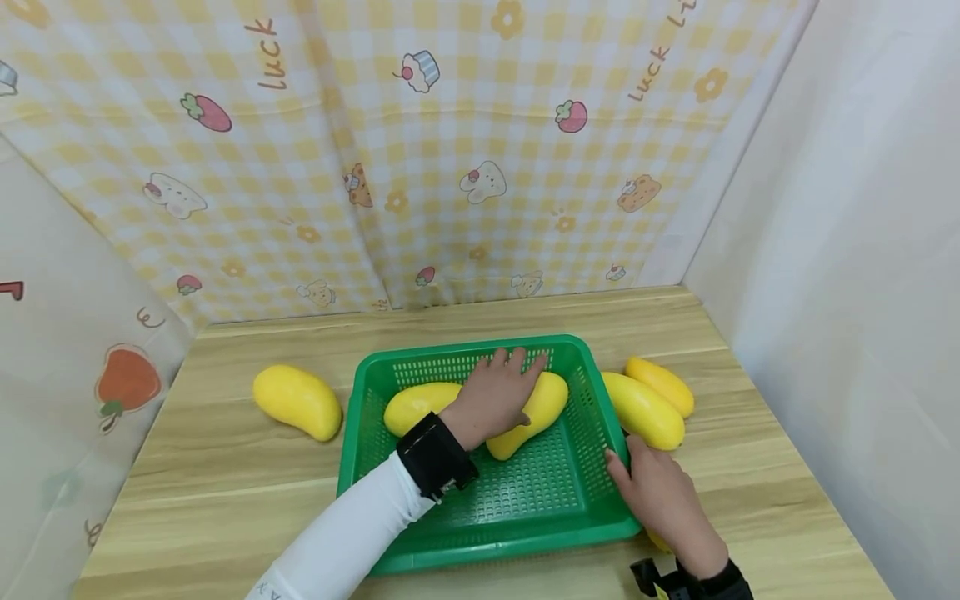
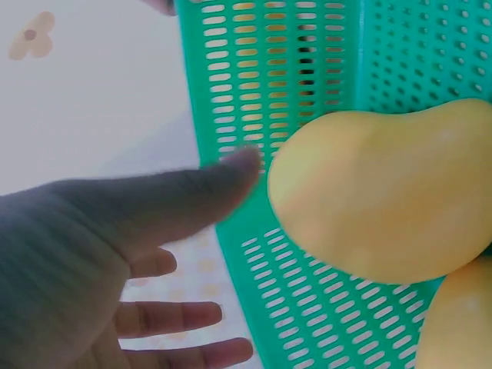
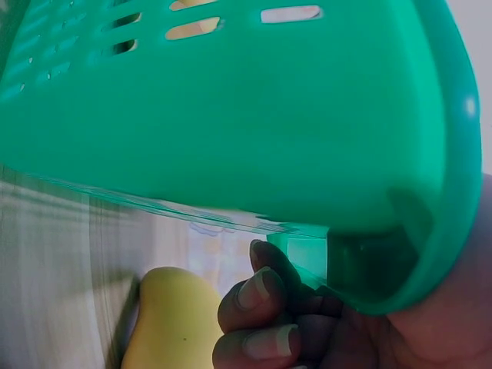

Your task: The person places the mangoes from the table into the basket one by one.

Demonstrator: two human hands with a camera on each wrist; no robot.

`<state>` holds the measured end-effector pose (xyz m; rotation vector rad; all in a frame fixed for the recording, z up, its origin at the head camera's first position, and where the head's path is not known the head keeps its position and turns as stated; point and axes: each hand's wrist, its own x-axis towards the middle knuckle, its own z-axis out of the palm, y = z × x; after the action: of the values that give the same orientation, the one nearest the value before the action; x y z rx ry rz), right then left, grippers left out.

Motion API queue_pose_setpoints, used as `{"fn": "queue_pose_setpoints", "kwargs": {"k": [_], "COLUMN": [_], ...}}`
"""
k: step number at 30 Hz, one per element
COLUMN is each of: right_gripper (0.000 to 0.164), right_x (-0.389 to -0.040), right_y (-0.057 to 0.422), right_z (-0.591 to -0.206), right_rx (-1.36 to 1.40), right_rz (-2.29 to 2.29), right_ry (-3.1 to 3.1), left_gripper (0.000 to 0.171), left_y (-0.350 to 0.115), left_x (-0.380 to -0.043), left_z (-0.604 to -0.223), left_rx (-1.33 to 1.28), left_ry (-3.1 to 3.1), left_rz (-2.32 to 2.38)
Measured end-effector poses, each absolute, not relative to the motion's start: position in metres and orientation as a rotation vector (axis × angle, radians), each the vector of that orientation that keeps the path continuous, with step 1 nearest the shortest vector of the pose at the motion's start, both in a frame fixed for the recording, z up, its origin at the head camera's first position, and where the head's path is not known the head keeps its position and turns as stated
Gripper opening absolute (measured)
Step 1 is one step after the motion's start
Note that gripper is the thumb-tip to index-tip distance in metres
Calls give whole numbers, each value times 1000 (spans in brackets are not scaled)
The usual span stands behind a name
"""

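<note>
Two mangoes are lying in the basket (image 1: 498,548): the left mango (image 1: 414,408) and the right mango (image 1: 552,400), which are apparently touching in the left wrist view. The left hand (image 1: 495,400) is hovering over the right mango, its grip loose, with thumb and fingers standing well apart and closing around nothing; whether the palm is touching the skin, I cannot tell. The right hand (image 1: 666,492) is gripping the basket's right rim, thumb over the top, fingers curling underneath on the outside.

Each mango is probably feeling firm, smooth and fairly light, the rounded skin perhaps slipping under a fingertip pinch and bruising if real. The thick middle is looking like the best place for taking hold, thumb and fingers wrapping opposite sides. The basket, thin slotted plastic, is likely flexing a little; its rolled rim is offering the sturdiest hold.

On the tabletop (image 1: 202,500), one loose mango (image 1: 297,402) is resting left of the basket, and a near mango (image 1: 647,414) and a far mango (image 1: 667,386) are lying side by side on its right. Something yellow (image 1: 658,542) is peeking out by the right hand, mostly hidden.
</note>
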<state>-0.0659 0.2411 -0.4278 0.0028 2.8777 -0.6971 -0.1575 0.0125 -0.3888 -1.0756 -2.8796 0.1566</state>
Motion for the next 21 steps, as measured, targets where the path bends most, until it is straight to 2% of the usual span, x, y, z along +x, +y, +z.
{"fn": "queue_pose_setpoints", "kwargs": {"k": [8, 21], "right_gripper": [24, 24], "right_x": [-68, -66], "right_y": [238, 239], "right_z": [-428, -425], "right_rx": [17, 29], "right_rz": [-715, -703], "right_ry": [2859, 2852], "left_gripper": [80, 76], "left_y": [-25, -113], "left_x": [-151, -153], "left_z": [-368, -359], "left_rx": [-1043, -649], "left_ry": [-2875, -2838], "left_rz": [-133, -402]}}
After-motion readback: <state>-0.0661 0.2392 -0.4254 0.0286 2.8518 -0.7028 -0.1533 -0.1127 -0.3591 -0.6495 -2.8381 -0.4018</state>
